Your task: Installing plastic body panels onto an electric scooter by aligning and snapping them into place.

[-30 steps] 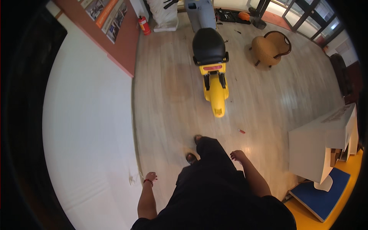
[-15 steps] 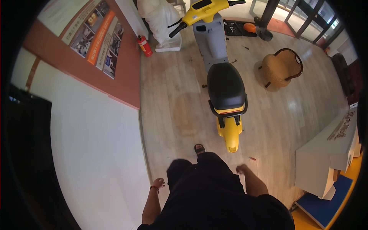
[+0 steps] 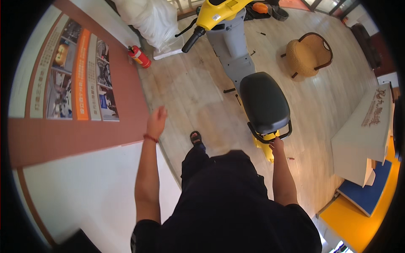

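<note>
Ahead of me stands a yellow-and-grey scooter (image 3: pixel 234 50) with a black seat (image 3: pixel 265 101). A black grab rail (image 3: pixel 288 132) curves round the back of the seat. At that rail is my right hand (image 3: pixel 276 146), over the yellow tail, its fingers partly apart; whether they touch the rail I cannot tell. My left hand (image 3: pixel 157 121) is raised out in front on the left, empty, fingers stretched out and a little blurred. A dark red bracelet (image 3: pixel 150 138) circles that wrist. The scooter's black handlebar grip (image 3: pixel 193 39) lies farther ahead.
Along the left runs a wall with a poster board (image 3: pixel 80 76). A red fire extinguisher (image 3: pixel 139 57) stands near a white-wrapped object (image 3: pixel 147 21). A wicker chair (image 3: pixel 307 55) is at the far right, a white counter (image 3: pixel 358 135) nearer. A small red item (image 3: pixel 291 158) lies on the floor.
I have stepped closer to the scooter and the view has turned. My left hand has risen forward; my right hand has moved from my side to the scooter's rear rail.
</note>
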`<action>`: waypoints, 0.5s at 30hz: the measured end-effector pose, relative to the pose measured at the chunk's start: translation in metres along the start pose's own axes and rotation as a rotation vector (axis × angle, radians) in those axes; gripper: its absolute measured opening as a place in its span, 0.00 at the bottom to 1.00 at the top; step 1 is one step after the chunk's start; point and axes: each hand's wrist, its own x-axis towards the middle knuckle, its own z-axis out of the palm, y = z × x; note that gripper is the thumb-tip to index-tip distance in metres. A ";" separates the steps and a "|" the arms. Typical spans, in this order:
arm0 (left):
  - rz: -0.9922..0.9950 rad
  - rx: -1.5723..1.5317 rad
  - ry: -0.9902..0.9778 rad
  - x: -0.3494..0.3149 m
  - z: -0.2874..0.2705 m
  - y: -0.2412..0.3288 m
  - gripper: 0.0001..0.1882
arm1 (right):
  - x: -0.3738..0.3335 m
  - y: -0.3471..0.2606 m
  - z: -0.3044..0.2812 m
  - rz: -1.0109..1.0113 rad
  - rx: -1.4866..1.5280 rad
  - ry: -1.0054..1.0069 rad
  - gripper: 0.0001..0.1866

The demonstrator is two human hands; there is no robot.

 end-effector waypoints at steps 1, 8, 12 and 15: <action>0.084 -0.062 0.000 0.032 -0.009 0.026 0.20 | 0.000 0.002 -0.001 0.010 0.009 0.019 0.12; 0.247 0.162 -0.171 0.213 0.000 0.105 0.26 | 0.016 0.023 0.020 0.118 0.058 0.373 0.18; 0.383 0.397 -0.126 0.281 0.043 0.105 0.29 | 0.021 0.024 0.041 0.200 0.134 0.506 0.18; 0.331 0.333 -0.326 0.309 0.064 0.128 0.28 | 0.043 0.041 0.048 0.197 0.100 0.734 0.16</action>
